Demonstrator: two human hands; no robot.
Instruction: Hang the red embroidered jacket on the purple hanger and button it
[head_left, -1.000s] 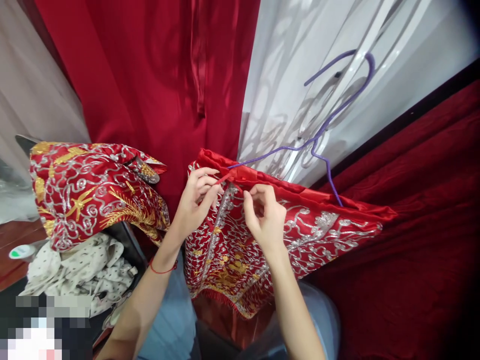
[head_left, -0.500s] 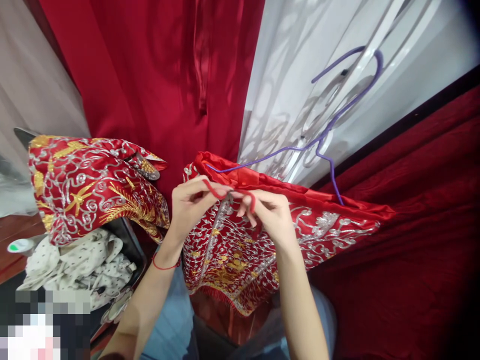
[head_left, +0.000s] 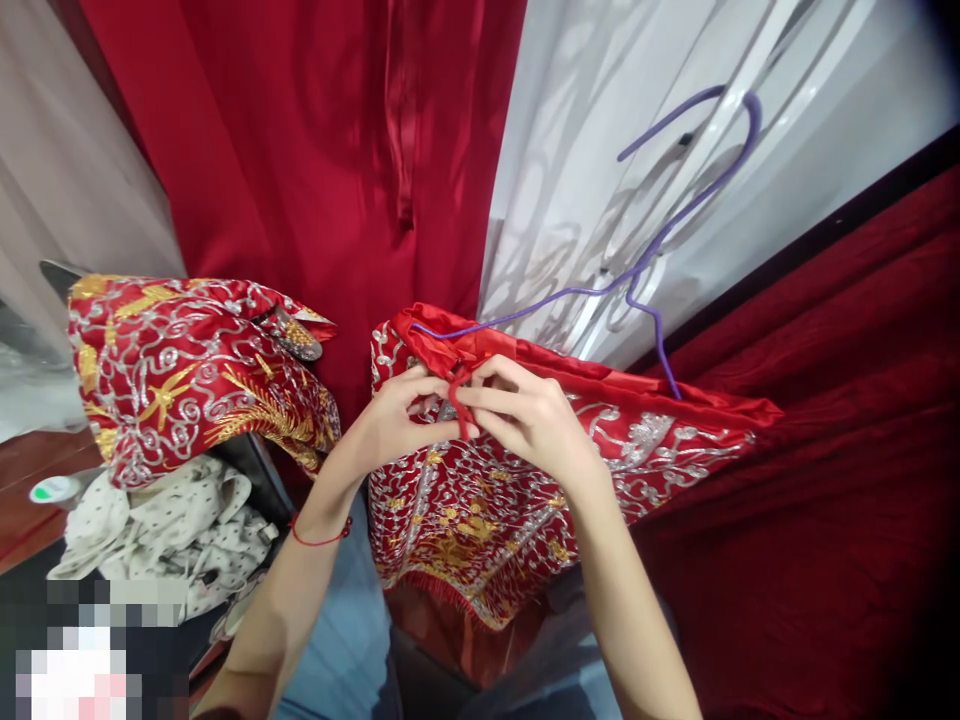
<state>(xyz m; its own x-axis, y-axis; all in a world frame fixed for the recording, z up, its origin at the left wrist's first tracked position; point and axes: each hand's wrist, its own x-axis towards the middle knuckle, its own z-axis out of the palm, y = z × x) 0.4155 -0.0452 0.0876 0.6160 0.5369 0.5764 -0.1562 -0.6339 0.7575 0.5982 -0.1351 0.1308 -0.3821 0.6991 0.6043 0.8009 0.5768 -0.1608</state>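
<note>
Behind hands (head_left: 472,415): red curtain (head_left: 315,130), white sheer (head_left: 600,150).

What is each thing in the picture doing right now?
left hand: pinching the red cord
right hand: pinching the red cord
red cord: held between both hands
embroidered garment: draped on the hanger
purple hanger: tilted, inside the garment
second embroidered garment: lying bunched
spotted cloth: crumpled

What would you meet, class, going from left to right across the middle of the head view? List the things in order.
Embroidered bundle → left hand → red cord → right hand → purple hanger → dark red cloth.
</note>
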